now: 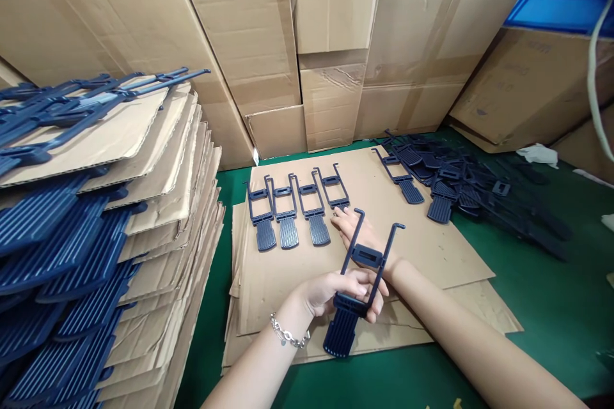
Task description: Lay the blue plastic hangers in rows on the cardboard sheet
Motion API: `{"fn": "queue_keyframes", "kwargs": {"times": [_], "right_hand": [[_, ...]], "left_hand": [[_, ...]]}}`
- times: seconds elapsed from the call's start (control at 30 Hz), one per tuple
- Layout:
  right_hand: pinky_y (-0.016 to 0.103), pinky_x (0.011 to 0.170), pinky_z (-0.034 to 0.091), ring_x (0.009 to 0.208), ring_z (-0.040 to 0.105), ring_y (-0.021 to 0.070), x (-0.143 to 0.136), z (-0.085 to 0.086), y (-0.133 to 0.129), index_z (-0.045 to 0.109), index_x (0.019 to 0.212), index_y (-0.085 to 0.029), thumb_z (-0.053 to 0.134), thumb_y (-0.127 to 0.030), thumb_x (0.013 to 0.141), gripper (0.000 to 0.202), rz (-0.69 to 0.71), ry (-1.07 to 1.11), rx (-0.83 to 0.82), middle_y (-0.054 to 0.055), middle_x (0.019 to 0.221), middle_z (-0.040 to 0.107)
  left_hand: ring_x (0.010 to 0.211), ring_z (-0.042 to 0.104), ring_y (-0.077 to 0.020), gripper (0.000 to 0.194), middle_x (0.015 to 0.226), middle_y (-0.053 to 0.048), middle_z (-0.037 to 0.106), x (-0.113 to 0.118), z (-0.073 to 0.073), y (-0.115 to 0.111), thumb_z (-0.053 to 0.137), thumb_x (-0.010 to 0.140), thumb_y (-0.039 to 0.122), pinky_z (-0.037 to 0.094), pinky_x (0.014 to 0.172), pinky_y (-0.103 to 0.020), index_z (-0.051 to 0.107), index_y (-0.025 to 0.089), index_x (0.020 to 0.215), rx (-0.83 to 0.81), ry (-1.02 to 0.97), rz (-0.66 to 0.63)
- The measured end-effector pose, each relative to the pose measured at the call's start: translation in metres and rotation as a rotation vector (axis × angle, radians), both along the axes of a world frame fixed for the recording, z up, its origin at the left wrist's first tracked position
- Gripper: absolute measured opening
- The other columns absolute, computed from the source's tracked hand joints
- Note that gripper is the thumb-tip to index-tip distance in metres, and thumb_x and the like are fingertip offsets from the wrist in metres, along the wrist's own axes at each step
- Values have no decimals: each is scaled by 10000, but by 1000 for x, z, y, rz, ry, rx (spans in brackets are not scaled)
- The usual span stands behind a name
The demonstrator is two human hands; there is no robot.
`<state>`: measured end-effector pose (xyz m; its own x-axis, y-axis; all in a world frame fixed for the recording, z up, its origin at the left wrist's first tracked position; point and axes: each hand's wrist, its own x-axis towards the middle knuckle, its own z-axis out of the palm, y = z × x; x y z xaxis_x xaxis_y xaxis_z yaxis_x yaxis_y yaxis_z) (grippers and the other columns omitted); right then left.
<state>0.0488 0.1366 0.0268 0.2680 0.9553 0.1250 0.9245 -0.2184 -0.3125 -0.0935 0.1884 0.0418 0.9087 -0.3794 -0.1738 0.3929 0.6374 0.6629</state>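
Navy bracket [350,305] sits in left hand [330,287] (cardboard box [522,89] beyond).

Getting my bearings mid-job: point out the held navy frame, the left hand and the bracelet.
Held navy frame [367,256], head view: slotted crossbar.
Left hand [328,287], head view: thumb base.
Bracelet [286,335], head view: chain links.

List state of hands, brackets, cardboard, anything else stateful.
Held bracket: in the left hand, hooked arms pointing away
Left hand: closed on the held bracket
Bracket row: four, lying side by side
Right hand: at the bracket row's right end, grip unclear
Bracket heap: jumbled, partly blurred
Cardboard sheets: flat, overlapping
Left stack: cardboard layered with blue parts
Bracelet: around left wrist
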Motion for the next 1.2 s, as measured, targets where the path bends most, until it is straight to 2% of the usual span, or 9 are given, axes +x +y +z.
{"fn": "queue_keyframes", "kwargs": {"times": [0.2, 0.3, 0.43, 0.57, 0.7, 0.8, 0.97, 1.1, 1.2], "right_hand": [[555, 992, 113, 1273, 202, 225, -4, 12, -12, 378, 1279, -217, 298, -288, 865, 428, -28, 117, 36, 56, 1364, 266], [379, 928, 335, 1064, 451, 166, -8, 28, -21, 483, 1084, -175, 253, -244, 878, 316, -225, 221, 286, 66, 1131, 501], [238, 598, 410, 629, 509, 117, -17, 48, -30, 450, 730, -143, 326, -410, 878, 329, -283, 547, 342, 28, 679, 511], [210, 416, 372, 442, 490, 101, -34, 54, -32, 393, 715, -135, 401, -492, 837, 377, -138, 1111, 183, -19, 567, 425], [184, 326, 323, 355, 399, 78, -31, 53, -29, 391, 744, -141, 471, -493, 793, 365, -257, 1383, 250, -48, 491, 375], [172, 364, 357, 411, 445, 71, -3, 52, -28, 403, 741, -129, 412, -454, 837, 339, -460, 1341, 406, -4, 579, 481], [171, 285, 217, 296, 324, 66, 47, 44, -31, 365, 788, -164, 345, -402, 869, 253, -763, 1314, 530, -36, 544, 416], [179, 318, 119, 278, 206, 44, 61, 33, -33, 381, 847, -163, 302, -406, 879, 258, -765, 1176, 356, -29, 550, 414], [206, 416, 261, 421, 404, 96, 68, 27, -35, 443, 848, -134, 346, -442, 850, 323, -810, 781, 192, 26, 585, 473]], "left_hand": [[627, 517, -134, 382, 769, -64, 502, 4, 7, 5, 459, 700, 409, 428, 513, -226, 512, 113, 934, -164, -64, 359], [620, 514, -125, 425, 762, -42, 496, 5, 11, 8, 434, 728, 509, 425, 489, -208, 504, 144, 934, -208, -59, 495], [580, 500, -119, 622, 747, -56, 483, 6, 15, 7, 373, 710, 673, 392, 420, -192, 549, 119, 931, -191, 32, 576], [511, 491, -123, 860, 688, -89, 488, 9, 15, 4, 171, 673, 791, 364, 363, -201, 588, 47, 785, -56, 118, 552], [662, 569, -167, 749, 814, -130, 555, 13, 10, 2, 220, 772, 680, 465, 552, -250, 595, 42, 887, -67, 148, 546], [788, 589, -177, 464, 992, -157, 562, 12, 6, 1, 400, 830, 434, 463, 666, -241, 530, 71, 1087, -47, 139, 488], [719, 600, -144, 342, 961, -171, 585, 10, 8, 0, 450, 819, 316, 448, 580, -181, 561, 46, 996, 103, 161, 400], [532, 548, -95, 347, 756, -126, 593, 10, 9, 0, 458, 798, 337, 400, 467, -156, 598, 29, 876, 127, 158, 378], [477, 491, -68, 313, 670, -77, 553, 10, 8, 1, 507, 767, 353, 382, 451, -159, 574, 48, 790, 121, 146, 406]]}}
